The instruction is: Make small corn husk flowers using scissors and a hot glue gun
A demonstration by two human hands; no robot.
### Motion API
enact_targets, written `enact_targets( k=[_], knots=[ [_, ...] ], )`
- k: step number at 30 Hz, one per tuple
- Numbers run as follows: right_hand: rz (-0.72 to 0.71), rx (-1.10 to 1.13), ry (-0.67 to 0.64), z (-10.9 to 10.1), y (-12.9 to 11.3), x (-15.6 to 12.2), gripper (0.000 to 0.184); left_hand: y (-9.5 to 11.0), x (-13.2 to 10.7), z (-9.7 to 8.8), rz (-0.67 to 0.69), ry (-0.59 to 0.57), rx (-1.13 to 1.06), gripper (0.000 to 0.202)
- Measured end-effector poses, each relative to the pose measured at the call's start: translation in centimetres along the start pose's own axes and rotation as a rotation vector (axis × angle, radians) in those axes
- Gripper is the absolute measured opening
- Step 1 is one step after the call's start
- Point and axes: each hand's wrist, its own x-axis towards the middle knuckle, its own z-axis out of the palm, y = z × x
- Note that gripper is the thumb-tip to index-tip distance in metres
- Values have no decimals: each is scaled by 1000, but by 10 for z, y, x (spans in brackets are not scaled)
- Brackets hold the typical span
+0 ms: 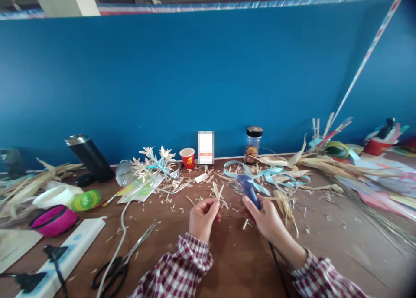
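Pinched between the thumb and fingers of my left hand point(204, 219) is a small piece of pale corn husk point(217, 191), its pointed strips fanning upward. My right hand point(264, 217) is wrapped around a blue hot glue gun point(248, 190), its head tilted up and to the left. A black cord point(277, 263) runs down below that hand toward the near edge. The two hands are apart, both just above the brown table point(234, 263). Husk scraps lie scattered around and beyond them. A bundle of dry husk point(286, 209) lies just right of my right hand.
Black-handled scissors point(120, 263) and a white power strip point(69, 250) lie at left. Husk flowers point(156, 163), a red paper cup point(187, 158), a lidded jar point(253, 146) and light-blue ribbon point(269, 176) stand or lie along the blue partition point(201, 72). A black flask point(91, 157) leans at left.
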Motion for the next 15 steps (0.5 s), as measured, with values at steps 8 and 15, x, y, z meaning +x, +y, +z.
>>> enact_targets(
  k=[8, 15],
  knots=[
    [57, 330, -87, 17, -8, -5, 35, -8, -14, 10, -28, -151, 105, 23],
    [57, 406, -105, 17, -3, -3, 35, -14, -16, 13, -85, -180, 128, 21]
  ],
)
